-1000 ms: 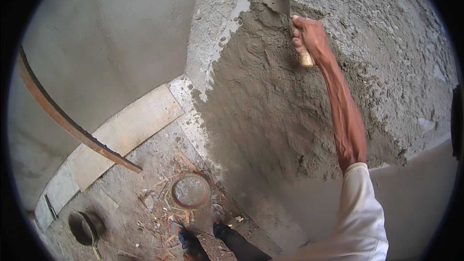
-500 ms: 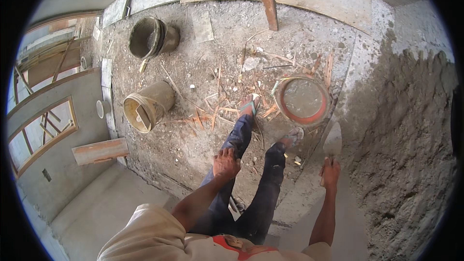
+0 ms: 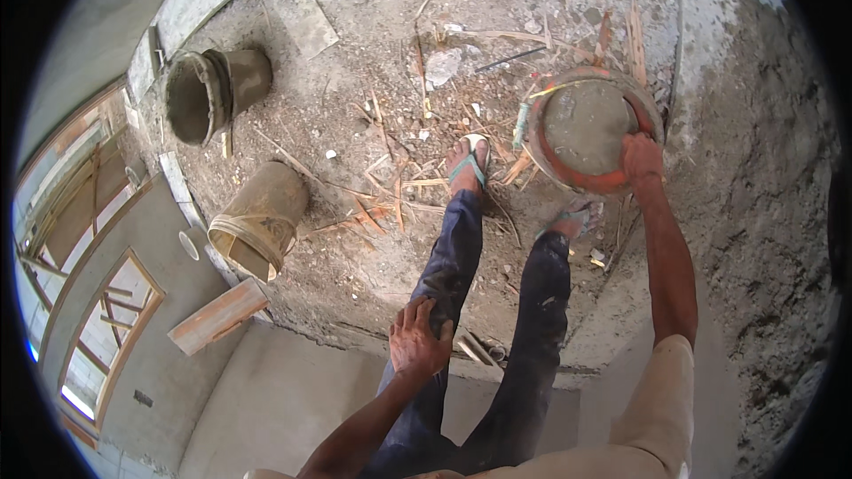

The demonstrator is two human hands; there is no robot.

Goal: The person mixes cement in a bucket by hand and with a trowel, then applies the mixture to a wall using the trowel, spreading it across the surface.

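A round reddish-orange tub [image 3: 568, 173] with a mud-caked rim holds wet grey mortar [image 3: 586, 129]. My right hand [image 3: 642, 160] is closed at the tub's right side, reaching in over the rim. It grips a trowel, seen plainly in the earlier frame; the blade is now hidden by the hand and mortar. My left hand [image 3: 419, 337] rests on my left knee over the dark trousers, its fingers loosely spread and holding nothing.
A mortar-caked bucket [image 3: 197, 98] and a pale bucket [image 3: 259, 222] lie tipped on the left. Wood splinters and rubble [image 3: 399, 182] litter the ground between them and the tub. Rough wet mortar [image 3: 781, 213] covers the right side. A plank [image 3: 217, 315] sits lower left.
My right hand has moved forward with the trowel, from beside the rough mortar into the tub. My left hand stays on the knee. The view has tilted and come closer to the tub.
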